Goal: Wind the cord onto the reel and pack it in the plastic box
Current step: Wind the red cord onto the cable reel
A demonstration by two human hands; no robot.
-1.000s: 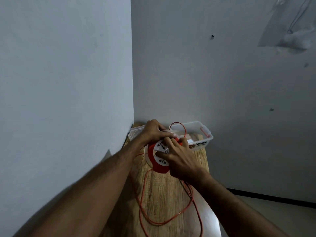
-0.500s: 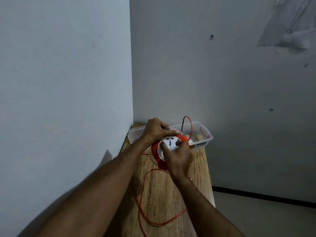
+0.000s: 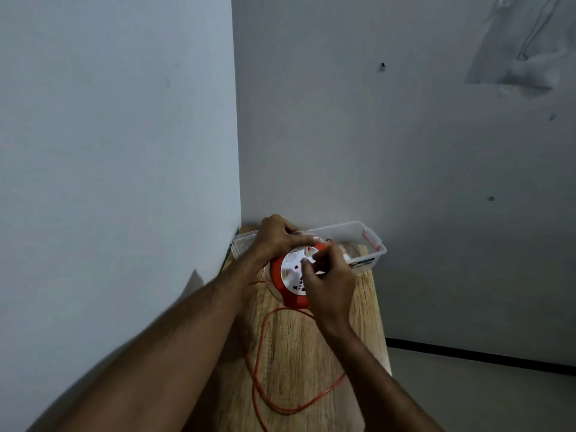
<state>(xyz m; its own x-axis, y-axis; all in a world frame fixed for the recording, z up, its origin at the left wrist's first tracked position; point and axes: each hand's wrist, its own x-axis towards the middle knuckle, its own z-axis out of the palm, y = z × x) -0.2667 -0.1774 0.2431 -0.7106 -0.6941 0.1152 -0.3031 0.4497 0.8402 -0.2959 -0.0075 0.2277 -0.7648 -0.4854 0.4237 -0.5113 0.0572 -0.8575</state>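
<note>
On the wooden table [image 3: 311, 353], your left hand [image 3: 276, 236] grips the red-and-white reel [image 3: 291, 275], socket face tilted up toward you; your right hand [image 3: 330, 282] pinches its centre; loose orange cord [image 3: 261, 353] trails nearward.

Wooden table [image 3: 299, 353] in a corner; perhaps plastic sheet [image 3: 514, 48] on wall.

- Reel [image 3: 288, 277]: on the tabletop [image 3: 367, 310], between the two hands, tilted with its socket face up.
- Left hand [image 3: 276, 236]: over the reel's far left rim, fingers curled across its top edge.
- Right hand [image 3: 330, 283]: on the reel's right side, fingertips on the socket face.
- Plastic box [image 3: 372, 247]: just behind both hands, at the tabletop's far end, against the wall.
- Cord [image 3: 260, 353]: loose loops on the tabletop, nearer than the hands, running between the forearms.
</note>
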